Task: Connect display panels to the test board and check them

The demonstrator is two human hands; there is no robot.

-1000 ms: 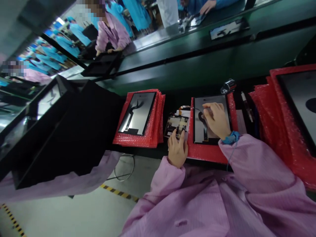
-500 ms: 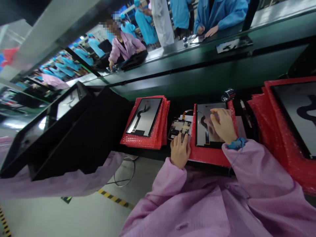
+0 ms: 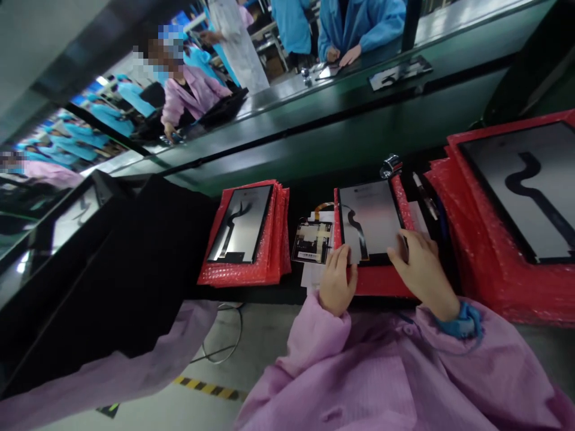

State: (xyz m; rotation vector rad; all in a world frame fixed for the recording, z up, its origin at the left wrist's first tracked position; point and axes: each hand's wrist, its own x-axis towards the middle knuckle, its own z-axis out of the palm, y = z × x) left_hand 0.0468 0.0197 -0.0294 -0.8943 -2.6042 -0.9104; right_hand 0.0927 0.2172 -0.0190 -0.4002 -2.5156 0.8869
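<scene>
- The screen panel (image 3: 375, 215) lies flat, right of the centre of the frame, on a red bubble sheet (image 3: 381, 282), with its silver side up and a dark curved cable on its left part
- The left hand (image 3: 336, 284) is half curled at the panel's lower left corner, its fingers close together and the thumb a little apart
- The right hand (image 3: 424, 275) is part open at the lower right corner, the thumb over the panel and the fingers by its right edge; whether either hand has pinched the edge is hard to tell from above
- The step in hand looks like steadying or squaring the panel by its lower corners
- Moving it from here would call for an even hold on both sides, light pressure on the silver face, and the cable kept free
- Just beside it, at the middle of the frame, a circuit board (image 3: 313, 241) lies on white paper, an orange ribbon (image 3: 322, 206) at its top
- Left of that, another panel (image 3: 247, 221) rests on a red stack (image 3: 275, 263); a larger-looking one (image 3: 550, 173) lies on red wrap at the right of the frame
- A pen (image 3: 425, 195) and a shiny metal cylinder (image 3: 390, 166) sit above the right hand in the frame
</scene>
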